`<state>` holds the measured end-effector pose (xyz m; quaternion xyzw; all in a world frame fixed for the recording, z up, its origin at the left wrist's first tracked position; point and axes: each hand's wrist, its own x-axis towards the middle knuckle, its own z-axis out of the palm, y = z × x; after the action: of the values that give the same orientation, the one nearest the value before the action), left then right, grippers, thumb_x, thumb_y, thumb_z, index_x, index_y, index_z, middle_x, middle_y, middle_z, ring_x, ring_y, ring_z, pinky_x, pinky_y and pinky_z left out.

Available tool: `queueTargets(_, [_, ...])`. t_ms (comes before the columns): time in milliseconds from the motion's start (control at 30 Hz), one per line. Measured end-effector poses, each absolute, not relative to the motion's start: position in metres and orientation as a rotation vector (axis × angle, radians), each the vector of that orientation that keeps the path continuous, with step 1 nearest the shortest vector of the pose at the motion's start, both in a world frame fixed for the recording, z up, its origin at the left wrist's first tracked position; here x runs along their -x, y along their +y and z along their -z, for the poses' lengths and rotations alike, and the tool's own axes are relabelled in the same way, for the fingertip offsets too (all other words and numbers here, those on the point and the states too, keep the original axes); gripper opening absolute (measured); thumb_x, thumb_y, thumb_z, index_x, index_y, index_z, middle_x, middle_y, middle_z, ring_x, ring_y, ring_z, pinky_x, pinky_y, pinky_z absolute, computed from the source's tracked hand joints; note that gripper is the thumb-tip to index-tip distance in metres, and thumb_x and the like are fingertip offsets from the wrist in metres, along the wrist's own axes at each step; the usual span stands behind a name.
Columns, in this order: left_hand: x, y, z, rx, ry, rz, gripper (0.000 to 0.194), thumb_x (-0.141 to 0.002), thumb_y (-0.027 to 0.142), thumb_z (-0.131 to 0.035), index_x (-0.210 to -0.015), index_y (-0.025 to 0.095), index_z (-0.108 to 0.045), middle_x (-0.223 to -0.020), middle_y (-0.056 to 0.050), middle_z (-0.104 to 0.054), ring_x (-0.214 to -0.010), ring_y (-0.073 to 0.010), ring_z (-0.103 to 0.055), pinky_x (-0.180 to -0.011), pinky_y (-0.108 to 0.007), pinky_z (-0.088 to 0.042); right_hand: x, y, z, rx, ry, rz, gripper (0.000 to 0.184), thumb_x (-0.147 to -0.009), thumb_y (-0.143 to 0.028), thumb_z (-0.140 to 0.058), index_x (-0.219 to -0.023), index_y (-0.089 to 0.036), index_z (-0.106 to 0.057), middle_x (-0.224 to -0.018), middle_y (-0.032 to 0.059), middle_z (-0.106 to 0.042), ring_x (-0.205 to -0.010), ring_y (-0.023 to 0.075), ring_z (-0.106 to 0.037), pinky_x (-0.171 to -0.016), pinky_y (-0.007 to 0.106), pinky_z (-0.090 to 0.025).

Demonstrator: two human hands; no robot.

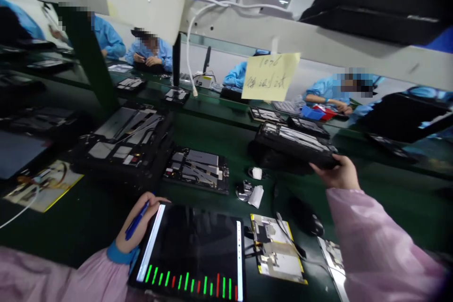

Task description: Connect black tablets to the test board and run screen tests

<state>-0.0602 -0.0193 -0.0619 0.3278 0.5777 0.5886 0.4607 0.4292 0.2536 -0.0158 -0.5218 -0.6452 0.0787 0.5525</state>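
well, right fingers (341,160) grip stack (290,145) (left fingers (160,199): pen (137,221))

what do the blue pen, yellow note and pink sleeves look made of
Blue pen: probably smooth plastic, from its even, saturated colour. Yellow note: likely matt paper, glare-free and handwritten. Pink sleeves: thin fabric with soft sheen, judging by the wrinkles; fibre unclear.

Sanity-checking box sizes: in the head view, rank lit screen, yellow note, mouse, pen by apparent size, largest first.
1. Lit screen
2. Yellow note
3. Mouse
4. Pen

Apparent size only; the mouse's dark outline is blurred.
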Motion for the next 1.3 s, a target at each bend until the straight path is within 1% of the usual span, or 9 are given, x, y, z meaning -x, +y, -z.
queueTargets(200, [0.06,-0.024,0.065,-0.967,1.389,-1.352,0.029,-0.082,0.04,-0.06,-0.076,0.021,-0.04,-0.098,-0.005,-0.07,-0.087,-0.0195,-0.062,-0.078,-0.031,-0.042,-0.343,0.214,0.039,1.148,-1.196,-0.953,0.017,-0.075,-0.034,-0.041,-0.074,-0.022,-0.054,-0.065,0.0076,-0.061,-0.071,0.022,-0.065,-0.066,0.04,-0.057])
queueTargets(333, [0.061,-0.025,0.071,-0.986,1.373,-1.358,0.028,-0.083,0.039,-0.058,-0.076,0.021,-0.038,-0.098,-0.004,-0.069,-0.085,-0.0188,-0.062,-0.076,-0.031,-0.042,-0.266,0.192,0.054,1.08,-0.981,-1.361,0.019,-0.068,-0.039,-0.058,-0.079,-0.023,-0.053,-0.079,0.0036,-0.065,-0.085,0.0204,-0.065,-0.067,0.034,-0.06])
queueTargets(533, [0.06,-0.026,0.073,-1.009,1.353,-1.361,0.027,-0.083,0.037,-0.058,-0.076,0.021,-0.037,-0.098,-0.004,-0.069,-0.087,-0.0183,-0.062,-0.078,-0.03,-0.041,-0.197,0.162,0.072,1.03,-0.899,-1.666,0.018,-0.069,-0.028,-0.066,-0.082,-0.021,-0.055,-0.086,0.0019,-0.066,-0.083,0.0179,-0.066,-0.066,0.033,-0.062])
queueTargets(633, [0.059,-0.026,0.068,-1.029,1.377,-1.338,0.028,-0.083,0.038,-0.058,-0.076,0.021,-0.037,-0.096,-0.004,-0.069,-0.086,-0.0185,-0.061,-0.077,-0.03,-0.041,-0.202,0.151,0.072,1.085,-0.932,-1.71,0.02,-0.067,-0.022,-0.069,-0.084,-0.021,-0.058,-0.088,0.002,-0.067,-0.087,0.0179,-0.066,-0.074,0.035,-0.061])
queueTargets(767, [0.057,-0.024,0.065,-1.03,1.379,-1.33,0.029,-0.082,0.039,-0.059,-0.075,0.021,-0.037,-0.093,-0.003,-0.069,-0.082,-0.0182,-0.061,-0.077,-0.031,-0.042,-0.226,0.134,0.063,1.221,-1.008,-1.602,0.045,-0.062,-0.021,-0.076,-0.104,-0.026,-0.062,-0.115,0.0029,-0.063,-0.115,0.0205,-0.057,-0.099,0.039,-0.049])
queueTargets(867, [0.055,-0.024,0.068,-1.02,1.358,-1.343,0.026,-0.082,0.037,-0.058,-0.077,0.021,-0.038,-0.094,-0.003,-0.07,-0.083,-0.0182,-0.062,-0.077,-0.031,-0.042,-0.242,0.107,0.052,1.231,-1.36,-1.277,0.062,-0.07,-0.031,-0.073,-0.127,-0.03,-0.051,-0.139,0.005,-0.048,-0.133,0.0233,-0.042,-0.11,0.044,-0.036])
queueTargets(1000, [0.053,-0.024,0.072,-1.015,1.345,-1.358,0.025,-0.082,0.034,-0.058,-0.078,0.021,-0.037,-0.093,-0.003,-0.07,-0.084,-0.0184,-0.062,-0.077,-0.031,-0.042,-0.244,0.046,0.042,1.053,-2.014,-0.751,0.05,-0.081,-0.036,-0.063,-0.129,-0.027,-0.051,-0.139,0.0109,-0.046,-0.132,0.0284,-0.041,-0.108,0.053,-0.035])
queueTargets(1133, [0.053,-0.022,0.077,-1.01,1.31,-1.371,0.025,-0.081,0.033,-0.059,-0.079,0.021,-0.037,-0.091,-0.003,-0.07,-0.083,-0.0183,-0.063,-0.078,-0.031,-0.043,-0.23,-0.018,0.048,0.79,-2.626,-0.433,0.052,-0.08,-0.036,-0.063,-0.13,-0.027,-0.052,-0.145,0.0118,-0.041,-0.14,0.0369,-0.026,-0.108,0.067,-0.023])
queueTargets(1300, [0.053,-0.02,0.084,-1.012,1.281,-1.406,0.025,-0.082,0.031,-0.06,-0.079,0.021,-0.037,-0.089,-0.003,-0.07,-0.083,-0.0179,-0.063,-0.077,-0.031,-0.042,-0.218,-0.055,0.066,0.73,-2.785,-0.23,0.051,-0.078,-0.024,-0.064,-0.128,-0.029,-0.054,-0.146,0.0104,-0.041,-0.139,0.0402,-0.026,-0.104,0.073,-0.018])
